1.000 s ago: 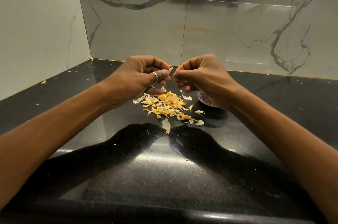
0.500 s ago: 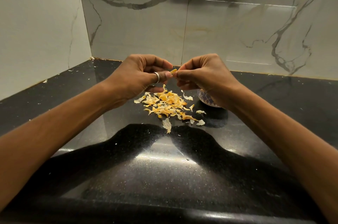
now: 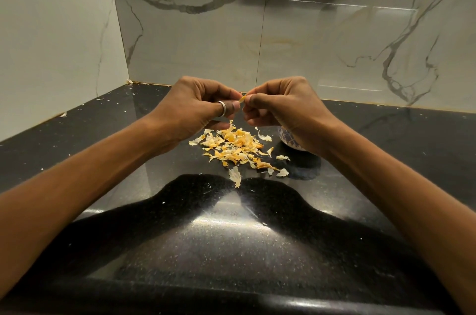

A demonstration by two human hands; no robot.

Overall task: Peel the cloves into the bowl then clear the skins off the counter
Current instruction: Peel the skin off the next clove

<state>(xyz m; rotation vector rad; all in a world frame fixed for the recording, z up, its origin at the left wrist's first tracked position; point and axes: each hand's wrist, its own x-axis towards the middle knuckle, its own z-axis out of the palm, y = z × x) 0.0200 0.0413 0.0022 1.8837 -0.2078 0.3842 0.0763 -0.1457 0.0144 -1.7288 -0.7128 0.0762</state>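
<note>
Barely any change over the last second: my left hand (image 3: 195, 106) and right hand (image 3: 280, 106) still pinch one clove (image 3: 242, 100) above the skins (image 3: 234, 146), bowl (image 3: 288, 138) half-hidden behind my right wrist, so I'm mid-peel, counter (image 3: 231, 250) uncleared.

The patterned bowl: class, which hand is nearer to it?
Right. Both hands pinch one clove; the right hand is above the bowl, hiding part of it, while the left hand is farther left, across the skins.

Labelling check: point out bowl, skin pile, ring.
bowl (image 3: 287, 138), head view, patterned side wall.
skin pile (image 3: 233, 146), head view, middle of heap.
ring (image 3: 223, 108), head view, visible silver band.
</note>
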